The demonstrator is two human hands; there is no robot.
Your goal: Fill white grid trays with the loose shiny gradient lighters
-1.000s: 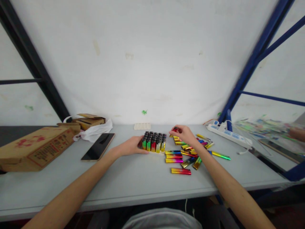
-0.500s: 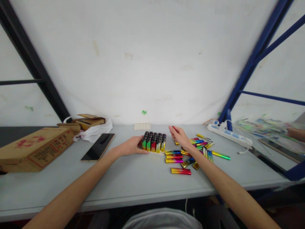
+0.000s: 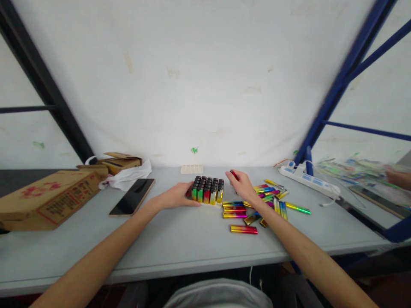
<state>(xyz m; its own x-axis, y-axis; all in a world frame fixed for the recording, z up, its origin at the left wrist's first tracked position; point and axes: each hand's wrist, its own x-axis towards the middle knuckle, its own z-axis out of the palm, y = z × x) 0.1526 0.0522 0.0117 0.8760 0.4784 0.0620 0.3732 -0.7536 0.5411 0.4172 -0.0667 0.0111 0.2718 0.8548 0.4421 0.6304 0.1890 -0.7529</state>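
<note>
Several lighters with black tops and shiny coloured bodies (image 3: 207, 196) stand upright in tight rows in a pale tray (image 3: 215, 205) mid-table. My left hand (image 3: 177, 195) grips the left side of this tray, thumb along the front and fingers behind. To the right of the rows, a little above the table, my right hand (image 3: 241, 184) is closed around a lighter (image 3: 234, 174); only its dark and red end shows. Loose lighters (image 3: 234, 210) in metallic yellow, red, blue and green lie scattered below and beside my right hand. One red-yellow lighter (image 3: 243, 229) lies nearest me.
A second pale tray (image 3: 192, 169) lies by the wall. On the left are a phone (image 3: 132, 197), a white plastic bag (image 3: 130, 177) and cardboard boxes (image 3: 51, 199). A white power strip (image 3: 310, 182) sits at the right, near a blue metal frame (image 3: 330, 92). Another person's hand (image 3: 398, 176) shows far right.
My right hand has shifted very slightly left and tilted, so more of the lighter's end shows. My left hand and the tray stay in place.
</note>
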